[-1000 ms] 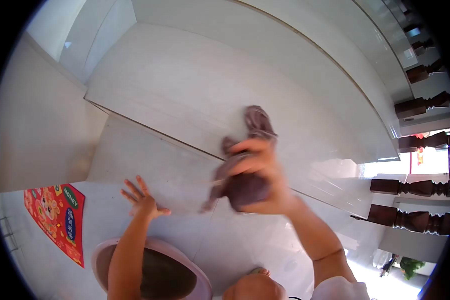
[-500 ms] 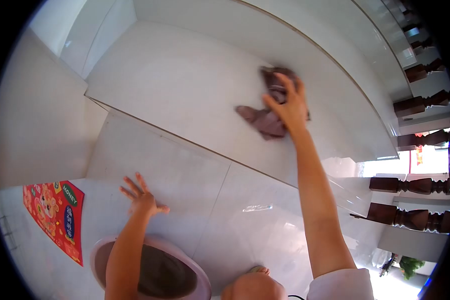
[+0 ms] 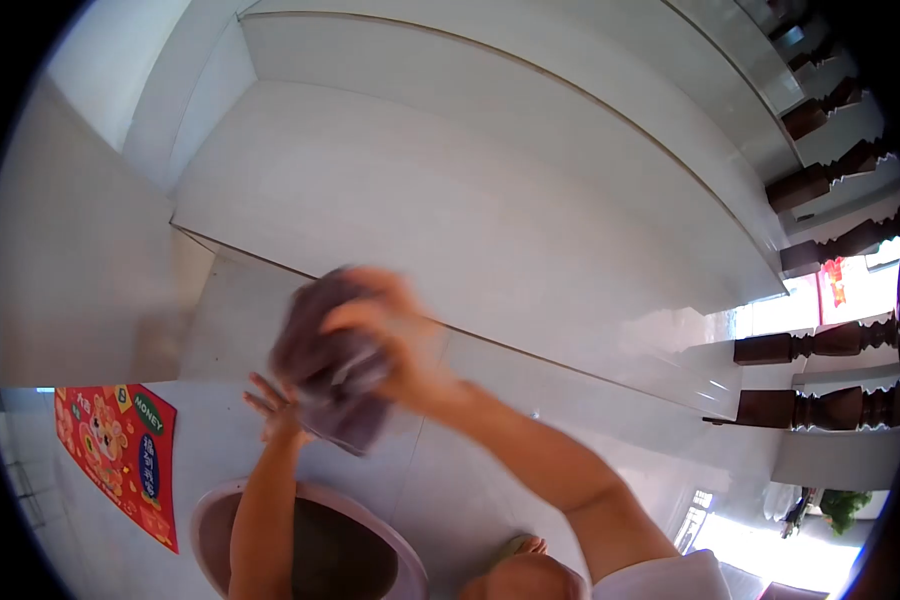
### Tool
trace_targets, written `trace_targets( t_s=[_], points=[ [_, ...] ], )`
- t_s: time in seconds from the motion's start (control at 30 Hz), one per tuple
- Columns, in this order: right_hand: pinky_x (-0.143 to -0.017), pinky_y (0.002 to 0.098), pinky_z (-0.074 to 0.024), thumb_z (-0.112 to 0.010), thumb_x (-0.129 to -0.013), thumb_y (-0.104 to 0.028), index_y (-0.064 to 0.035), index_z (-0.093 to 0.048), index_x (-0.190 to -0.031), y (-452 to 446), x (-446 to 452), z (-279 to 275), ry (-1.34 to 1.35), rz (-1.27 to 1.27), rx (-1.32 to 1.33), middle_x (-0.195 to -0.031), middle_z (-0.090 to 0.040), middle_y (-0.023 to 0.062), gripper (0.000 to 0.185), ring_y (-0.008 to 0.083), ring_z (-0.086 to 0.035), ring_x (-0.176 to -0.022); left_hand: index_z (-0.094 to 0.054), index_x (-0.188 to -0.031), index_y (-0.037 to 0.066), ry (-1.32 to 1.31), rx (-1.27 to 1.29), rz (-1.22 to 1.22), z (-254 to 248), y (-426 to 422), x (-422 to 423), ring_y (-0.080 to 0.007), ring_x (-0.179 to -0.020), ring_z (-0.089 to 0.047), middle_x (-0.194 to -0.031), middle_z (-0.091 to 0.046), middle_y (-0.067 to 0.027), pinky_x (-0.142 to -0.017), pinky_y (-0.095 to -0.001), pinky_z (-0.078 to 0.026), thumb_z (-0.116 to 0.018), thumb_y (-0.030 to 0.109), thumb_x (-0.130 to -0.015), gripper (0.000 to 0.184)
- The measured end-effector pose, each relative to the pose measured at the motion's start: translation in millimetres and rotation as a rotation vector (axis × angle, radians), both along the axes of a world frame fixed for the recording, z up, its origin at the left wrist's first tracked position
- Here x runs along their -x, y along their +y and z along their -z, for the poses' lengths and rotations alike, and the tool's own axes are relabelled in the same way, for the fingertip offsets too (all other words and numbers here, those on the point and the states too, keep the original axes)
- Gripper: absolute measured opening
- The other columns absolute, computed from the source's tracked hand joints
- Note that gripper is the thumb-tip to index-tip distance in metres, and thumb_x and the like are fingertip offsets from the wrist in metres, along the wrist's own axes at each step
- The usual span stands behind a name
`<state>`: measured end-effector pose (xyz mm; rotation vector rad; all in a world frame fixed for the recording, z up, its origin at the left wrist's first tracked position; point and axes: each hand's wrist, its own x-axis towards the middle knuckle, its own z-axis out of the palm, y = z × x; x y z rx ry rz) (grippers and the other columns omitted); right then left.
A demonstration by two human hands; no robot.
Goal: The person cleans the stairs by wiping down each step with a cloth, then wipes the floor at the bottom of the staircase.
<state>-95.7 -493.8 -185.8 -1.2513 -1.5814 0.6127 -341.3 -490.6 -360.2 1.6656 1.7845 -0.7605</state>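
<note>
right hand (image 3: 385, 335) wrapped around a bunched-up purplish-brown cloth (image 3: 315, 350), kinda blurry, over by the edge of the stair step (image 3: 530, 220), right forearm slanting in from lower right, left hand (image 3: 280, 412) loose with fingers spread, partly behind the cloth, can't tell if touching, left arm crossing a pinkish basin (image 3: 392, 535)

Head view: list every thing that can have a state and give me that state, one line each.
Brown cloth: bunched up, blurred, in the right hand's grip.
Right hand: closed on the cloth, blurred.
Left hand: open, partly hidden by the cloth; contact with it can't be told.
Basin: open-topped, with what looks like murky liquid inside.
Red poster: flat, printed side showing.
</note>
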Motion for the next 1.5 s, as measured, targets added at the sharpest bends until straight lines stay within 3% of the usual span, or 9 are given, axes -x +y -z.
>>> trace_targets(
  t_s=[0.07,0.17,0.27,0.47,0.83,0.97,1.13,1.37,1.5],
  points=[
    [-0.097,0.0408,-0.0453,-0.063,-0.061,0.007,-0.0116,-0.059,-0.111,5,-73,-17,-0.142,0.259,-0.212,-0.115,-0.057,0.0134,0.053,0.0343,-0.054,-0.116,0.022,-0.151,0.02,0.185,0.089,-0.006,-48,7,-25,-0.0497,-0.141,0.023,-0.154,0.032,-0.0205,-0.097,-0.0706,-0.038,-0.086,0.064,-0.053,0.153],
    [-0.095,0.0352,-0.0438,-0.061,-0.075,0.001,-0.0099,-0.057,-0.121,20,-198,-17,-0.008,0.474,-0.044,-0.113,-0.058,0.008,0.048,0.0198,-0.054,-0.11,0.029,-0.148,0.021,0.192,0.165,-0.076,-60,9,-33,-0.0502,-0.141,0.023,-0.153,0.034,-0.021,-0.095,-0.0709,-0.039,-0.087,0.064,-0.051,0.157],
    [-0.102,0.0458,-0.0408,-0.073,-0.08,-0.028,-0.0219,-0.051,-0.136,27,-270,22,-0.654,0.712,0.177,-0.135,-0.05,0.0169,0.06,0.034,-0.049,-0.123,0.033,-0.145,0.012,0.2,0.192,0.009,-62,10,-31,-0.0569,-0.135,0.026,-0.15,0.032,-0.0296,-0.09,-0.0696,-0.044,-0.083,0.067,-0.054,0.158],
    [-0.105,0.0527,-0.0362,-0.074,-0.074,-0.041,-0.0319,-0.048,-0.139,125,-167,41,-0.722,0.666,0.012,-0.141,-0.039,0.0274,0.07,0.0449,-0.042,-0.128,0.031,-0.146,0.015,0.202,0.229,-0.019,-72,16,-35,-0.0569,-0.137,0.023,-0.151,0.032,-0.0272,-0.088,-0.0685,-0.046,-0.083,0.066,-0.054,0.156],
    [-0.103,0.0483,-0.0399,-0.069,-0.069,-0.033,-0.033,-0.062,-0.121,398,56,46,-0.599,0.187,-0.08,-0.131,-0.053,0.0067,0.052,0.0323,-0.047,-0.125,0.029,-0.148,0.017,0.22,0.252,-0.012,-75,18,-36,-0.0574,-0.137,0.022,-0.152,0.03,-0.0274,-0.093,-0.064,-0.047,-0.081,0.07,-0.054,0.154],
    [-0.091,0.0416,-0.0465,-0.074,-0.062,-0.024,-0.025,-0.067,-0.099,336,60,37,-0.404,-0.369,-0.274,-0.112,-0.062,0.0025,0.038,0.0284,-0.057,-0.109,0.03,-0.147,0.017,0.239,0.305,-0.021,-73,24,-39,-0.0575,-0.137,0.023,-0.152,0.031,-0.0277,-0.093,-0.0637,-0.047,-0.082,0.069,-0.052,0.156],
    [-0.099,0.0448,-0.0382,-0.076,-0.06,-0.021,-0.0228,-0.065,-0.1,196,28,25,-0.379,-0.6,-0.259,-0.125,-0.056,0.0075,0.041,0.0316,-0.049,-0.119,0.03,-0.147,0.015,0.242,0.232,-0.009,-63,14,-34,-0.0575,-0.136,0.025,-0.151,0.031,-0.0293,-0.089,-0.0625,-0.05,-0.083,0.069,-0.05,0.158],
    [-0.084,0.0369,-0.054,-0.077,-0.052,-0.013,-0.0286,-0.069,-0.089,-6,-85,3,-0.608,-0.262,-0.065,-0.123,-0.06,-0.0026,0.042,0.0277,-0.056,-0.116,0.03,-0.146,0.01,0.241,0.211,0.031,-64,13,-35,-0.058,-0.133,0.029,-0.15,0.028,-0.0333,-0.087,-0.0644,-0.05,-0.083,0.069,-0.051,0.159],
    [-0.077,0.0376,-0.0561,-0.079,-0.056,-0.01,-0.021,-0.071,-0.09,-70,-128,-38,-0.42,-0.008,0.36,-0.113,-0.065,0.0082,0.037,0.0297,-0.066,-0.095,0.03,-0.146,0.007,0.249,0.167,0.102,-54,8,-29,-0.0587,-0.133,0.029,-0.149,0.028,-0.0355,-0.087,-0.0634,-0.05,-0.082,0.07,-0.052,0.159]
  ],
)
